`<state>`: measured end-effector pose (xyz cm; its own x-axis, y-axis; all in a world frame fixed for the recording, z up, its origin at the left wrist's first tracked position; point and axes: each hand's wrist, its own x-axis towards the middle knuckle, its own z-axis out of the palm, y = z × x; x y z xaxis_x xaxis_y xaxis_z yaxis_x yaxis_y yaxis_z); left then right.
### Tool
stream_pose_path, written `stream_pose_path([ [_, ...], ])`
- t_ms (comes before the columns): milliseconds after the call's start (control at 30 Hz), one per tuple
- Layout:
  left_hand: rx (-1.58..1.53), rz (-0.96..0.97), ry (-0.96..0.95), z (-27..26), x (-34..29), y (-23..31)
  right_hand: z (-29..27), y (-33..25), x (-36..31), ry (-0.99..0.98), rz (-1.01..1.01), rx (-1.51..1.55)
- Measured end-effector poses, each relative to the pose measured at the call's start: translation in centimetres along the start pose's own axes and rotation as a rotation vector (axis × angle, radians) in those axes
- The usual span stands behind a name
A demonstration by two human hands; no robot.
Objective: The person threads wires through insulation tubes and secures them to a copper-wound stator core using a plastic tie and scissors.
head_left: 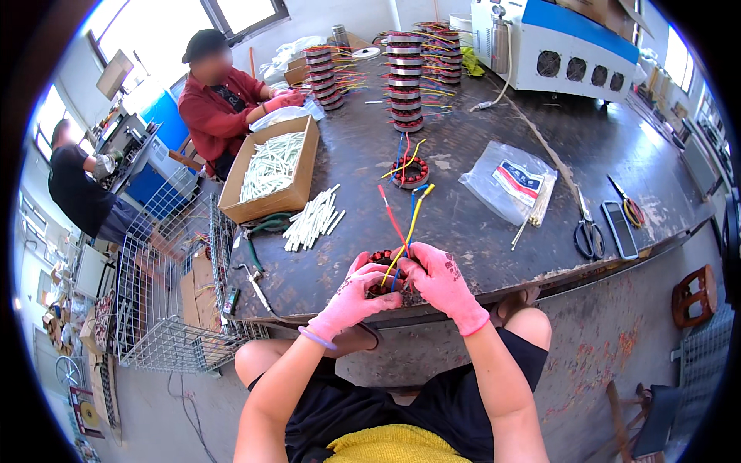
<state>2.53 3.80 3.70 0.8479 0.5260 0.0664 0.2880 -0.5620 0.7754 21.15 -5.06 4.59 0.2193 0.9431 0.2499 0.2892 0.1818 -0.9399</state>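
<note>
Both my hands wear pink gloves and meet at the table's near edge around a motor stator (pixel 380 258), a ring wound with dark red coils. My left hand (pixel 356 299) grips the ring's left side, fingers curled over it. On the right, my right hand (pixel 444 284) is closed at the ring, thumb and fingers pinched near the base of its leads; the exact pinch point is hidden. Red, yellow and blue lead wires (pixel 417 210) rise from the ring and cross above it. A second stator (pixel 411 184) with similar leads lies farther off on the table.
Stator stacks (pixel 405 83) stand at the back. Left are a carton (pixel 302 176) of white sleeves, a loose sleeve pile (pixel 312 224), green-handled pliers (pixel 255 251) and a wire cart (pixel 166 339). Right are a plastic bag (pixel 494 166), scissors (pixel 588 235) and a phone (pixel 620 230). Two people work at left.
</note>
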Motion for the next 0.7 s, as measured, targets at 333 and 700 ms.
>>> stream_pose_path([
  [333,0.224,0.053,0.241,2.3,0.7,-2.5,1.1,0.1,-0.1,0.15,-0.382,-0.124],
  [700,-0.611,-0.21,0.15,1.4,0.3,-0.4,-1.2,0.6,0.2,-0.015,0.235,0.44],
])
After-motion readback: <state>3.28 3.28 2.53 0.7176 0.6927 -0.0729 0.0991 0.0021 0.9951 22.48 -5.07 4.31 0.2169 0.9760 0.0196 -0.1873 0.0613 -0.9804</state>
